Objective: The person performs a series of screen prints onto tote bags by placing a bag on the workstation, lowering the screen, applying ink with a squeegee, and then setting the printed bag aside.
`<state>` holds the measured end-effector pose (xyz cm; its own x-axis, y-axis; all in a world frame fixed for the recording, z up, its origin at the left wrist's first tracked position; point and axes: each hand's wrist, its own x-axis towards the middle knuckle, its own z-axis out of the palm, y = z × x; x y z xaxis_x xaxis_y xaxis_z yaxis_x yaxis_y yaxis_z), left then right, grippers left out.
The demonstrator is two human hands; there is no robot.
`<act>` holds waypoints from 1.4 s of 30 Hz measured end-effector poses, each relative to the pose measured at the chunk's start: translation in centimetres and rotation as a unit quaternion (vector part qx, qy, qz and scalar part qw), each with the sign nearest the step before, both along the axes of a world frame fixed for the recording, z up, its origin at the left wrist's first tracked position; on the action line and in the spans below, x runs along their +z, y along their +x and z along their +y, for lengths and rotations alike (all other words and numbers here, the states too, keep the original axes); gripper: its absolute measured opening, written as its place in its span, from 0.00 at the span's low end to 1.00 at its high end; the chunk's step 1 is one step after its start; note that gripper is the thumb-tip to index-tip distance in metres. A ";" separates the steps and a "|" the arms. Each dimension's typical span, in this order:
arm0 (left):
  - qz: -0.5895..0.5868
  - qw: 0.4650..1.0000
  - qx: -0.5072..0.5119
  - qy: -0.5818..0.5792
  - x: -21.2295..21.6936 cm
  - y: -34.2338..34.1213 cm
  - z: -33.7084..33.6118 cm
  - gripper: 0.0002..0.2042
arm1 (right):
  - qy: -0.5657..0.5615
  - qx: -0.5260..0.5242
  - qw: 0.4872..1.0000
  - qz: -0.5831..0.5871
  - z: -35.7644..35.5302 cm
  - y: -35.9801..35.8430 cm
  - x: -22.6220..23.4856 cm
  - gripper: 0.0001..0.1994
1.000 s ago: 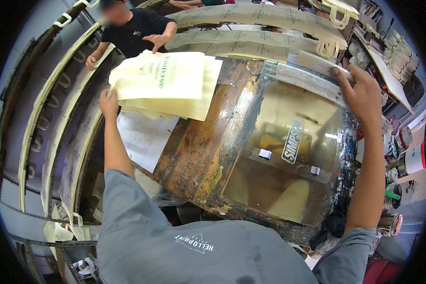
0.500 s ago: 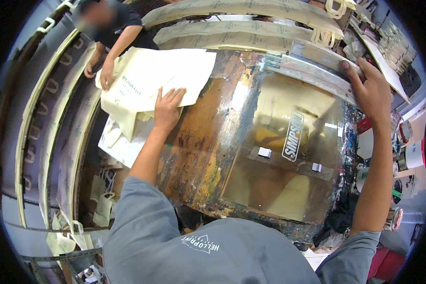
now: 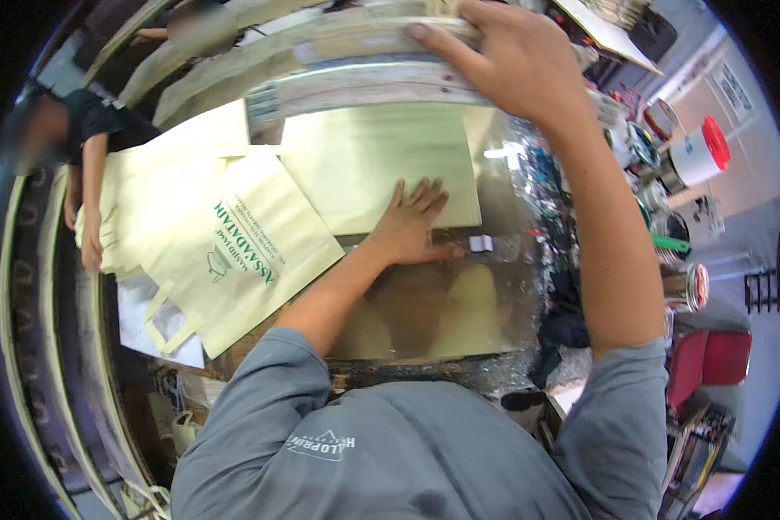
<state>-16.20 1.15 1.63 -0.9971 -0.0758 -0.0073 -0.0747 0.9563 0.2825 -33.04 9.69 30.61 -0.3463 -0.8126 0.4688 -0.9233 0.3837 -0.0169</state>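
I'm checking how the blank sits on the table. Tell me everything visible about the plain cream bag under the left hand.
The plain cream bag lies flat on the shiny work surface, unprinted side up, looking like thin non-woven fabric. The left hand presses on its lower edge, fingers spread. Its top edge runs under the raised frame that the right hand grips. A printed bag lies beside it.

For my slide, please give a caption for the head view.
Left hand flat on a cream bag while right hand grips the raised frame.

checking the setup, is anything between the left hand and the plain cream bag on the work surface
Nothing visible: the left hand lies flat on the plain cream bag itself. The right hand is up at the raised frame behind it.
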 end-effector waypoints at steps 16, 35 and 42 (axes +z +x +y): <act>0.121 0.993 -0.013 -0.011 -2.3 -3.2 6.9 0.68 | 0.030 0.029 0.996 -0.076 -0.3 0.3 2.6 0.37; 0.314 0.768 0.294 0.474 13.6 11.1 -3.7 0.45 | 0.061 0.053 0.996 0.038 3.6 2.0 -8.2 0.27; 0.331 0.819 0.332 0.332 1.2 14.8 0.3 0.57 | 0.148 0.036 0.983 -0.101 4.7 2.7 -12.6 0.30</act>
